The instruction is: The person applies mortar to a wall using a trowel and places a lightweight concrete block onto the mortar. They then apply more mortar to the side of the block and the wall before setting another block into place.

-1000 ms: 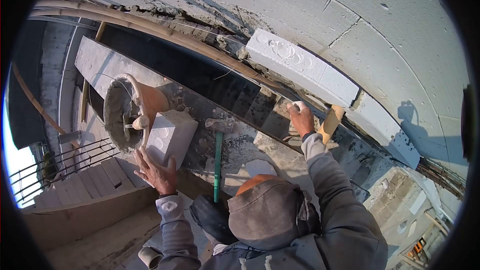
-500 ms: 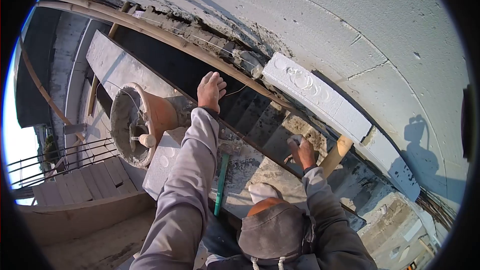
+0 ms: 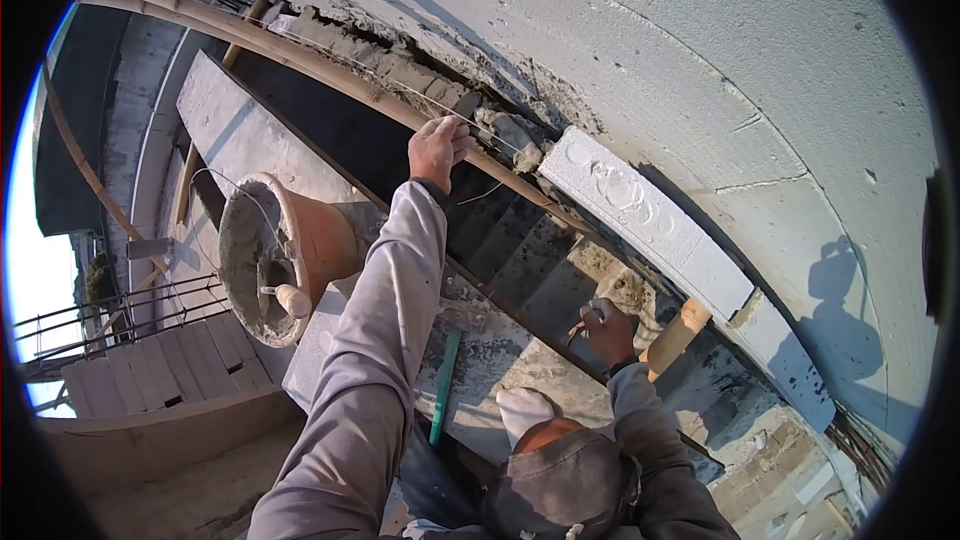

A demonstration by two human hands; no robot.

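Observation:
My left hand (image 3: 438, 152) reaches over the bamboo pole (image 3: 395, 105), fingers pinched together at the thin string (image 3: 430, 98) stretched along the mortar-covered wall edge. Lower right, my right hand (image 3: 606, 330) is closed, with a small thin brownish thing sticking out by the fingertips, too small to name. A white lightweight block (image 3: 640, 210) with round marks lies on the wall course beyond both hands. Beneath my left forearm is a hammer with a green handle (image 3: 445, 390). Left of that arm, a tilted orange bucket (image 3: 325, 240) holds grey mortar and a trowel (image 3: 290, 300).
A plank platform (image 3: 240, 125) runs beside a dark gap above steps (image 3: 510, 250). The tall block wall (image 3: 680, 50) rises on the far side. Another block (image 3: 315, 340) stands by the bucket. Stacked blocks (image 3: 165, 365) and rebar (image 3: 130, 315) are at left.
My left hand has moved up and away, from over the gap to the string, its fingers drawing together. My right hand has shifted slightly down and stays closed.

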